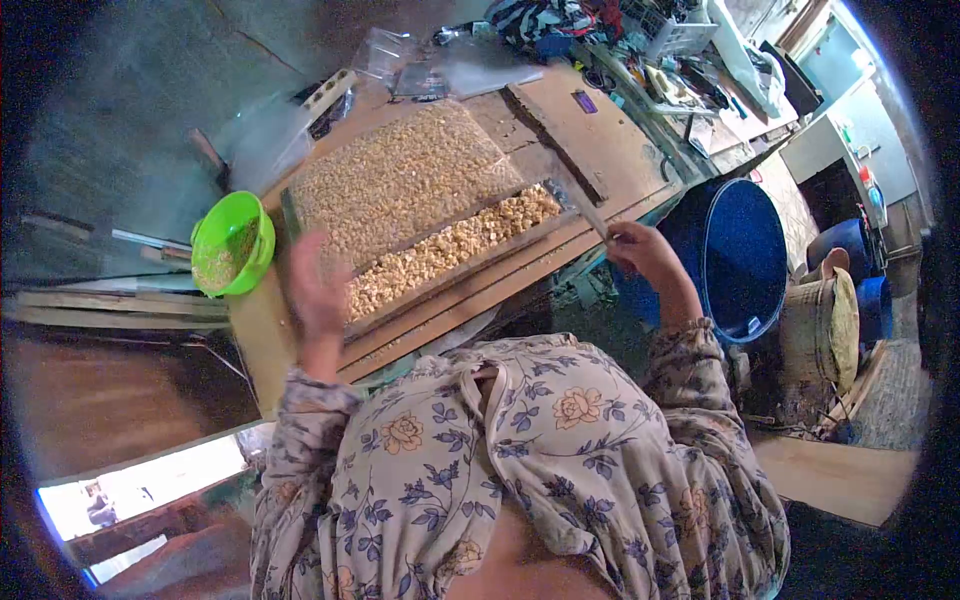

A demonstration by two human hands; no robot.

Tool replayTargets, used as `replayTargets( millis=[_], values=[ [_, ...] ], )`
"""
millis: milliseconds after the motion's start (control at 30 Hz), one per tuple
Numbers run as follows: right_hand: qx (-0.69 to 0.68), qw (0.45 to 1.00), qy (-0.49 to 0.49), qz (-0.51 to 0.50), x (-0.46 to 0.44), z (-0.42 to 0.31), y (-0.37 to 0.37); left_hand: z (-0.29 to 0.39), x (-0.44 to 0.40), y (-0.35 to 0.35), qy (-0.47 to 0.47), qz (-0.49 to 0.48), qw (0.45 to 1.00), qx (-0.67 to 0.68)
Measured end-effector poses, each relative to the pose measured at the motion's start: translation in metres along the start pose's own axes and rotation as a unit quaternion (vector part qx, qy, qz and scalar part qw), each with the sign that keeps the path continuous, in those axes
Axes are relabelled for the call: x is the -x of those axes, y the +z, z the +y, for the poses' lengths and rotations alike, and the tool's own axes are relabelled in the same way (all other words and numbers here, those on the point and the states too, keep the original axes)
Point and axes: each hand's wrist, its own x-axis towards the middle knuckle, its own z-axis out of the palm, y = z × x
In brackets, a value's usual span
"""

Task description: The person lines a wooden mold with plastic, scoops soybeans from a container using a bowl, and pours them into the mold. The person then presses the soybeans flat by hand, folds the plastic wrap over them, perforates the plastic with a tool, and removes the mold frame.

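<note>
A wide slab of pale puffed-grain pieces point(400, 175) lies on the wooden worktable. Along its near side runs a strip of looser, golden pieces point(455, 248), bordered by a dark straight bar point(470, 268). My right hand point(645, 255) is closed round the handle of a narrow flat tool point(592, 217), whose far end reaches the right end of the strip; its exact kind is unclear. My left hand point(320, 290), blurred by motion, hovers at the strip's left end with fingers apart and nothing visible in it.
A green plastic basin point(235, 245) with grain bits stands at the table's left corner. Clear plastic bags point(385, 55) lie at the back. Large blue barrels point(745, 260) and a woven basket point(815, 325) are to the right. A cluttered bench point(700, 110) stands behind.
</note>
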Motion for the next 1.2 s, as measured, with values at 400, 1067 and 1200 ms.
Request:
replayTargets(
  millis=[400, 1067, 1200],
  values=[
    [-0.035, 0.998, 0.022, -0.048, 0.007, 0.035, 0.056, 0.050, 0.057, 0.071, 0.185, -0.223, 0.941, -0.175],
    [-0.034, 0.991, 0.023, -0.128, 0.032, 0.029, 0.171, -0.044, 0.082, 0.008, -0.157, 0.096, 0.967, -0.178],
    [0.045, 0.977, -0.084, -0.189, 0.046, 0.008, 0.223, -0.035, 0.076, -0.007, -0.330, -0.006, 0.939, -0.094]
  ],
)
